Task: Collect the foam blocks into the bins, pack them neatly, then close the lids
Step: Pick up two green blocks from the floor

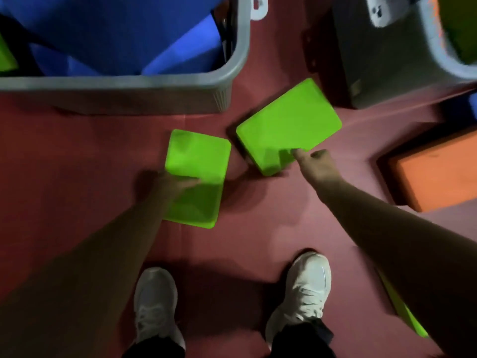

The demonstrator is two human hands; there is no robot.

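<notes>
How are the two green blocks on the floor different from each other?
The left green block lies nearly straight; the right green block sits turned at a slant. The left hand lies on the left green block's top; the right hand only touches the right green block's near edge. Both are bright green, flat, and on the red floor.

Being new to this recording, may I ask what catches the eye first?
Two bright green rectangular foam blocks lie mid-frame on the dark red floor, the left hand on one, the right hand touching the other. A grey plastic bin holding blue foam blocks sits upper left; an orange foam block lies right.
</notes>
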